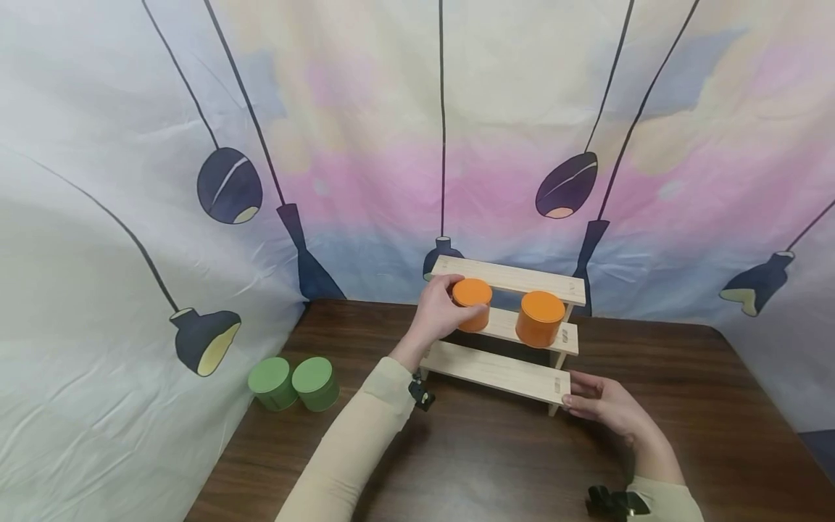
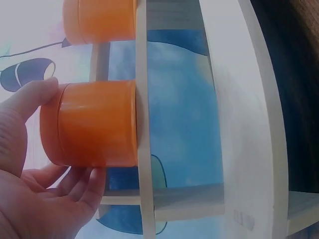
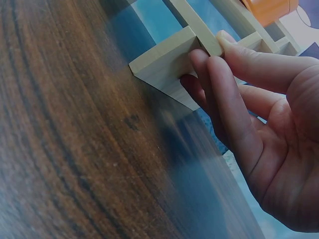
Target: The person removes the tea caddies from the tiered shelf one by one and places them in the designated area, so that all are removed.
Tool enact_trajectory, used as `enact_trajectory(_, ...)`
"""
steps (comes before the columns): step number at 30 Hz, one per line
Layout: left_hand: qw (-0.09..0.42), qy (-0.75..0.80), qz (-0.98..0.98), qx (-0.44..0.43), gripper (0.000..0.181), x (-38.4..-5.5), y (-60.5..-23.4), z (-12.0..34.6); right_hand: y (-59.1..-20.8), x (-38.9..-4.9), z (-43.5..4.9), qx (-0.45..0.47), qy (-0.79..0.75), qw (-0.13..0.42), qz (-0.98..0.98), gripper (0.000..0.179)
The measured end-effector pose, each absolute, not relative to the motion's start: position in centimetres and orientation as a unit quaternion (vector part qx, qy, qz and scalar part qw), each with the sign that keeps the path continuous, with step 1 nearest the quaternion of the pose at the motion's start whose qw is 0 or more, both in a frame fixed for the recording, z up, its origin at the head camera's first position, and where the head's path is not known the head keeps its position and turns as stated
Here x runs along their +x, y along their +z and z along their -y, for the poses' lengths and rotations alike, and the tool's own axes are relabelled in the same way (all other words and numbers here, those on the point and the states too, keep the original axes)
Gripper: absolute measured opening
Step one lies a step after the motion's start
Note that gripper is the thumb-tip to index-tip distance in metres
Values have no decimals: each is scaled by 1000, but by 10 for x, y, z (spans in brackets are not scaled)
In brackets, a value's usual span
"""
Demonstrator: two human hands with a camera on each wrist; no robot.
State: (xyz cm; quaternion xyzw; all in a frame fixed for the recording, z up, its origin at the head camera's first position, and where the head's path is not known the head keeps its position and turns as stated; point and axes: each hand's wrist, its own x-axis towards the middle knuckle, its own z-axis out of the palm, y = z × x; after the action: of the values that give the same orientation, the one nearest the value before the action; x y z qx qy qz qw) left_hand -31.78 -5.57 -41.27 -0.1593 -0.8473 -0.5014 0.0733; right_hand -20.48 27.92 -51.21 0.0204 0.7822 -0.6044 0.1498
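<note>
A three-tier wooden display rack (image 1: pixel 496 371) stands on the table. On its middle tier, toward the left, is an orange round tin (image 2: pixel 97 124), which my left hand (image 1: pixel 438 313) holds with the thumb on one side and fingers on the other. Its base meets the board in the left wrist view. A second orange tin (image 1: pixel 540 320) sits on the same tier to the right, apart from the first. My right hand (image 1: pixel 612 407) pinches the right end of the lowest board (image 3: pixel 199 30) between thumb and fingers.
Two green round tins (image 1: pixel 316 384) stand side by side near the table's left edge. A printed cloth (image 1: pixel 391 181) with painted hanging lamps hangs behind and beside the brown wooden table (image 1: pixel 483 464). The rack stands near the table's back edge.
</note>
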Motion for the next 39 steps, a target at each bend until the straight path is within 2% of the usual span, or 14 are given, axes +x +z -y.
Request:
enact_trajectory(8, 65, -499, 847, -174, 73, -312, -412, 64, -516, -205, -281, 8, -607, 149, -780, 80)
enact_trajectory(16, 80, -481, 852, -188, 81, -297, -412, 77, -515, -205, -281, 12, -606, 150, -781, 79)
enact_trajectory(29, 83, -445, 862, -227, 71, -266, -415, 101, -513, -205, -280, 14, -603, 147, -784, 81)
enact_trajectory(39, 75, -457, 861, -209, 70, -249, -431, 123, -513, -205, -278, 18, -603, 146, -784, 80)
